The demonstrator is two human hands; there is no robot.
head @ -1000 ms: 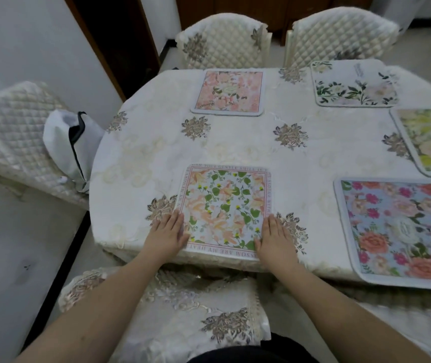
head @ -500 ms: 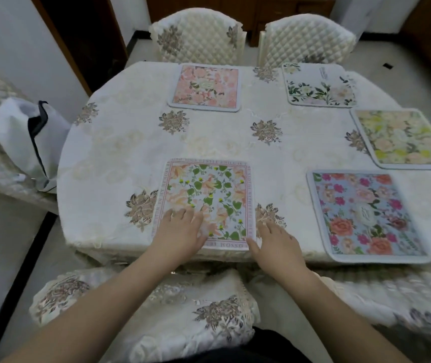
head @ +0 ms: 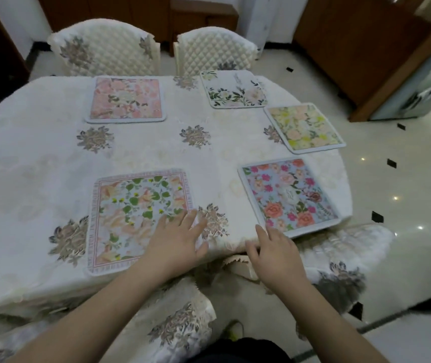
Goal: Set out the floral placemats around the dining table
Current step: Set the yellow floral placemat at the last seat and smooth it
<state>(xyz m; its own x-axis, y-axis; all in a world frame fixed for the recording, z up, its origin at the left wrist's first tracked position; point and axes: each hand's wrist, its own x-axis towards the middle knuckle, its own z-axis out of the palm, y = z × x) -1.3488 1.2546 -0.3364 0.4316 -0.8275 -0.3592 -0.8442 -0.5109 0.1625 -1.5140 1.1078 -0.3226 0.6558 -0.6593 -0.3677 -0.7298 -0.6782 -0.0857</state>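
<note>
My left hand (head: 176, 238) lies flat, fingers spread and straight, on the near right corner of the green-leaf mat (head: 141, 218) — pressing, gripping nothing. My right hand (head: 274, 254) hovers loose and open at the table's (head: 38, 158) near edge, fingers slightly bent, holding nothing; whether the fingertips touch the cloth I cannot tell.

The green-leaf mat sits square to the near edge, its near side just at the drop of the cloth. To its right, a bare strip of cloth away, lies the blue mat (head: 287, 196), turned a little so its near right corner reaches the table's rounded right edge. The yellow mat (head: 304, 128) lies beyond it along the right edge, tilted likewise. The white mat (head: 234, 90) and the pink mat (head: 126, 99) sit at the far edge, before two chairs (head: 104, 53) — the middle and left of the table are open cloth
</note>
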